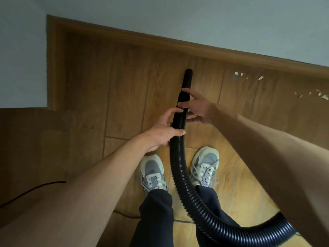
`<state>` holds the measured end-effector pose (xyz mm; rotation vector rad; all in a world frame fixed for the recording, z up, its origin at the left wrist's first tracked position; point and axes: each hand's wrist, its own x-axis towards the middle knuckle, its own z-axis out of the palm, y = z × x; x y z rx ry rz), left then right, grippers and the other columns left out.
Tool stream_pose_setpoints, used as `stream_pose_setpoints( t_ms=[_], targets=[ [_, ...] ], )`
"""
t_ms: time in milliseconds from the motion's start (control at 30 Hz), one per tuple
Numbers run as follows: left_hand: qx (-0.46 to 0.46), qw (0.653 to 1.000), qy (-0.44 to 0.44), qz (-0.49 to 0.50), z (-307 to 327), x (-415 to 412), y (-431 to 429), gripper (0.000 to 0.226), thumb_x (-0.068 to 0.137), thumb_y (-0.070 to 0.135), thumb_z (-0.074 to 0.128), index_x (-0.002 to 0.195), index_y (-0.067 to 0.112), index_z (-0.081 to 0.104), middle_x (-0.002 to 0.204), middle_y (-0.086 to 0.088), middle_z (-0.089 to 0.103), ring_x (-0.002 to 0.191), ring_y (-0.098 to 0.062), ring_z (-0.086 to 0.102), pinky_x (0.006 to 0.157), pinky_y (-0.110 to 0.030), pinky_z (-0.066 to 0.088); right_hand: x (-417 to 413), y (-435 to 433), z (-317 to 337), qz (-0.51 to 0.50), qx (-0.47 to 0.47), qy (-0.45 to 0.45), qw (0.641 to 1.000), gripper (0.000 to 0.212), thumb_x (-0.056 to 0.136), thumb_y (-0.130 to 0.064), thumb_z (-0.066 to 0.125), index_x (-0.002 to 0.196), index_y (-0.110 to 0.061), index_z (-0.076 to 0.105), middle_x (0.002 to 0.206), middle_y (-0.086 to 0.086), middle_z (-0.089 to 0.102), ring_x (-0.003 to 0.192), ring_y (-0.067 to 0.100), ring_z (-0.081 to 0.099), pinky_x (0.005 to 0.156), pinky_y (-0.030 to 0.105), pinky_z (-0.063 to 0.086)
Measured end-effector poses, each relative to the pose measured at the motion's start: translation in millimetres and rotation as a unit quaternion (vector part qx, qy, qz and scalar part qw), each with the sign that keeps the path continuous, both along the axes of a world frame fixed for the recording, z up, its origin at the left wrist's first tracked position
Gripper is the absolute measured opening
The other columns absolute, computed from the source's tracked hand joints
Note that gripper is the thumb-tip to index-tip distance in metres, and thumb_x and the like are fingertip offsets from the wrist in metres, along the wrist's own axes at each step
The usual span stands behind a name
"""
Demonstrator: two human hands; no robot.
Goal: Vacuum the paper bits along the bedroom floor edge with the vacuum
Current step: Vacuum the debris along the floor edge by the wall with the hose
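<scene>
Gripping the ribbed vacuum hose (178, 166), left hand (162, 131) sits behind right hand (198, 107), whose fingers curl round the black nozzle (187, 81) — tip near the skirting board (195, 49), paper bits (249, 76) lie uncollected to its right

Dim, flat indoor light; floor (124, 86) brightest around the shoes (153, 173), murky brown toward its left edge. Shadows soft. Wide-angle stretch: forearms (89, 193) balloon at frame bottom, baseboard (178, 43) slants. Smeared paper bits (260, 78) by floor's right edge.
</scene>
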<state>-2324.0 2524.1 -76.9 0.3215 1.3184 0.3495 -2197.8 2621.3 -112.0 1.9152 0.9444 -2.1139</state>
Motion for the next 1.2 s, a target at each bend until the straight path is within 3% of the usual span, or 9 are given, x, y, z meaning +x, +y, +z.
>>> stream_pose_setpoints(
  t_ms=[133,467,967,1200],
  targets=[
    [0.008,0.999,0.008,-0.036,-0.2,14.5,2.9,0.063,0.089,-0.002,0.067,0.131,0.042,0.047,0.116,-0.011,0.064,0.107,-0.03,0.066,0.083,-0.059,0.057,18.0,-0.9,2.8,-0.029,-0.001,-0.005,1.0,0.064,0.096,-0.007,0.059,0.147,-0.04,0.039,0.119,0.001,0.061,0.091,0.02,0.066,0.065,0.033,0.055],
    [0.02,0.994,0.016,-0.105,-6.3,56.5,24.7,0.064,0.088,0.0,0.068,0.125,0.047,0.046,0.113,-0.009,0.066,0.105,-0.032,0.068,0.081,-0.061,0.057,66.4,9.0,0.2,-0.068,0.001,-0.004,0.998,0.064,0.097,-0.006,0.057,0.147,-0.041,0.039,0.13,0.005,0.057,0.098,0.022,0.065,0.067,0.034,0.055],
    [0.022,0.989,0.036,-0.145,-1.6,124.0,41.4,0.065,0.088,-0.002,0.068,0.122,0.049,0.048,0.117,-0.01,0.066,0.1,-0.033,0.07,0.079,-0.059,0.059,139.3,17.5,-1.1,-0.085,0.007,0.013,0.996,0.065,0.098,-0.006,0.054,0.149,-0.04,0.035,0.138,0.006,0.052,0.098,0.022,0.063,0.073,0.037,0.057],
    [0.032,0.988,0.054,-0.139,-2.2,140.3,44.8,0.068,0.085,-0.005,0.07,0.121,0.05,0.049,0.117,-0.011,0.063,0.101,-0.032,0.069,0.081,-0.052,0.06,153.6,23.3,-2.9,-0.083,0.009,0.024,0.996,0.065,0.097,-0.005,0.055,0.148,-0.04,0.036,0.13,0.005,0.055,0.095,0.022,0.065,0.071,0.036,0.058]
  ],
)
